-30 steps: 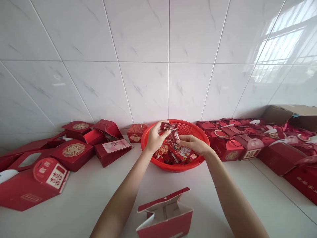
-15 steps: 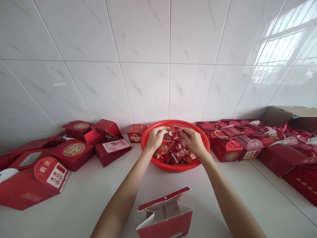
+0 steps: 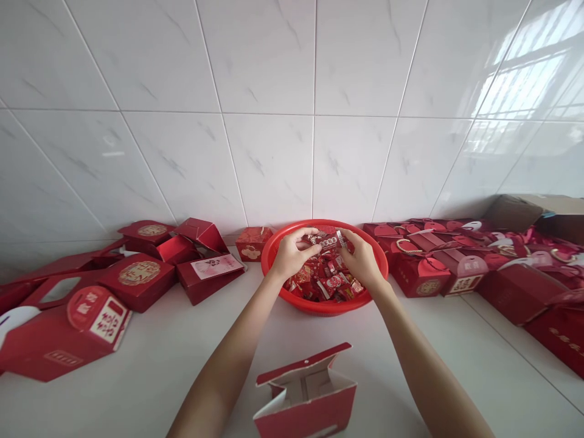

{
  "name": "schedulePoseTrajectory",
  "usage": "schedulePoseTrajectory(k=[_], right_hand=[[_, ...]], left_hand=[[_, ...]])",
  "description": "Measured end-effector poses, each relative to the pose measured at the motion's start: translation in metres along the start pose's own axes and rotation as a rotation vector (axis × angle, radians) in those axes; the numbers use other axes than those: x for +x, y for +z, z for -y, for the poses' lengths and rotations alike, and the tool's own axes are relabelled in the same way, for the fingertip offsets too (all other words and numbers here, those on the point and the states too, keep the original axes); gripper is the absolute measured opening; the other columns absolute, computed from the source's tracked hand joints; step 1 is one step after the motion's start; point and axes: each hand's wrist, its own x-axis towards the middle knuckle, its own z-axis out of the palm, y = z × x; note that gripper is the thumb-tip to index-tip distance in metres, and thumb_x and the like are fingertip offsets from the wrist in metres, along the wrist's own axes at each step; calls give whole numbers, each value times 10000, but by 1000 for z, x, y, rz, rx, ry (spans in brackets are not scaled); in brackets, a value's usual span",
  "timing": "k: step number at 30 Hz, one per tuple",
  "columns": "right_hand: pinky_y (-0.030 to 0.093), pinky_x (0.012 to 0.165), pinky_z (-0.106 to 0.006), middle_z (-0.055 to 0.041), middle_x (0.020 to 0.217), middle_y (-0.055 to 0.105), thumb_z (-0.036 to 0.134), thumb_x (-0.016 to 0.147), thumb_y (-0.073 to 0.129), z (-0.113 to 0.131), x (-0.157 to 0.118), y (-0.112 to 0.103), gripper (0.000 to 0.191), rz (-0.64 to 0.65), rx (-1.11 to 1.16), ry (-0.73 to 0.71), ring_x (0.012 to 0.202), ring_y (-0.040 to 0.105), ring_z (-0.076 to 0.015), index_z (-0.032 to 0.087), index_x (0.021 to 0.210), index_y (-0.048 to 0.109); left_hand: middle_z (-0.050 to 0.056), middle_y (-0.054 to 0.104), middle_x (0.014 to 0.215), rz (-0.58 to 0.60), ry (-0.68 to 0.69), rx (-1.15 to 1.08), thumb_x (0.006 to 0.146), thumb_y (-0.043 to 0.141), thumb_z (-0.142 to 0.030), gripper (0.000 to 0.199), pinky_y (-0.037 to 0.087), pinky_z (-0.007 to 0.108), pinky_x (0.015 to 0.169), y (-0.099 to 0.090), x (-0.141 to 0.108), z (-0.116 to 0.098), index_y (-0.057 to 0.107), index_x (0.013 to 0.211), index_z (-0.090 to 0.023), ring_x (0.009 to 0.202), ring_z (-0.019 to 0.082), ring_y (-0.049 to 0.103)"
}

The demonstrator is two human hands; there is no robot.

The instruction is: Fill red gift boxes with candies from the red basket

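Observation:
Both hands are over a red plastic basket (image 3: pixel 379 267) filled with small wrapped candies (image 3: pixel 335 283). My left hand (image 3: pixel 292 254) has its thumb and fingers closed on the left end of a dark red wrapped candy (image 3: pixel 327 243) with pale lettering. At the candy's other end, my right hand (image 3: pixel 361 260) is closed around a silver-edged wrapper end (image 3: pixel 341 238). Whether that end belongs to the same candy, I cannot tell. In front of me, between my forearms, stands a red paper box (image 3: pixel 310 410) with its top open and pale inside showing.
Several red gift boxes (image 3: pixel 137 280) lie at the left, some tipped over. A small patterned red box (image 3: pixel 253 243) stands left of the basket. Rows of red handled boxes (image 3: pixel 422 274) fill the right side, with a brown carton (image 3: pixel 515 213) behind. A tiled wall (image 3: pixel 269 164) backs the counter.
Both hands have raised slightly within the basket, and the lettered candy between them has come into clear view. The view has shifted a little; the open box stands as before.

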Motion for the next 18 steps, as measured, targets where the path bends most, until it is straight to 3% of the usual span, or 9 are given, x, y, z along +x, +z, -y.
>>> schedulePoseTrajectory(k=[5,9,13,18], right_hand=[[514,905,-401,-45,1038,758,304,816,534,-3,3,-5,334,-25,204,175,980,672,-253,232,1076,731],[498,900,-353,-24,995,747,469,869,541,3,4,-11,314,-24,369,217,1000,652,-239,237,932,743],[505,770,-311,-14,855,715,560,812,681,10,0,-13,354,95,410,206,841,646,-209,219,902,723],[529,741,-314,-28,874,733,532,803,722,10,-2,-13,344,239,460,186,820,664,-203,211,925,729]], left_hand=[[56,723,1221,-1,14,-8,757,748,-292,345,614,334,823,-1,0,-1,711,1094,-225,819,173,729],[60,718,1212,-5,32,-4,757,738,-272,333,602,340,856,-1,0,-3,697,1083,-219,859,179,724],[68,707,1227,9,30,-9,766,732,-273,346,600,334,844,0,-1,-4,682,1104,-218,865,180,720],[73,687,1276,20,13,0,768,731,-240,377,596,318,847,0,-2,-5,663,1139,-219,904,181,720]])
